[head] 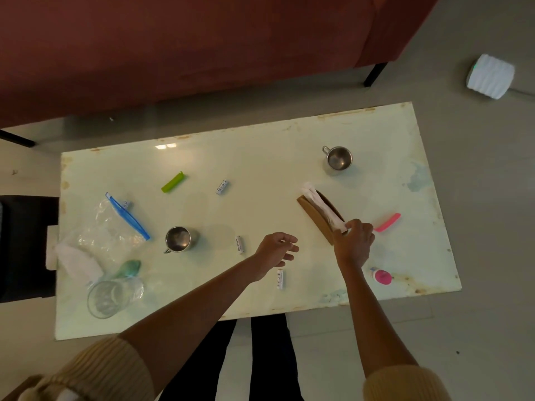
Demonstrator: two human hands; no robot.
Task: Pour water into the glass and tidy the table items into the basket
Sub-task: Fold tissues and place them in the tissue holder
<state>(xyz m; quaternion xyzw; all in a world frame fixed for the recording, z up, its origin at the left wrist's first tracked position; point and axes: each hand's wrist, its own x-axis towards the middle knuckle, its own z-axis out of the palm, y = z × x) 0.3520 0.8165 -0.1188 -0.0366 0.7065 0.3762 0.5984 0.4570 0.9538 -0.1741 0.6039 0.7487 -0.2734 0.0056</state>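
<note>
Right hand [353, 241] grips the near end of the long brown basket [311, 213], where I see white strips [320, 203] | left hand [276, 250] hovers relaxed, holding nothing | clear drinking glass [105, 298] sits near-left on the pale table [260, 169].

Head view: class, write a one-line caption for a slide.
Right hand grips the near end of the brown basket while the open left hand hovers over the table among scattered batteries.

The glass [105, 298] stands near-left on the table [260, 169], the basket [315, 219] right holding strips [321, 204], a mug [338, 158] behind it.
</note>
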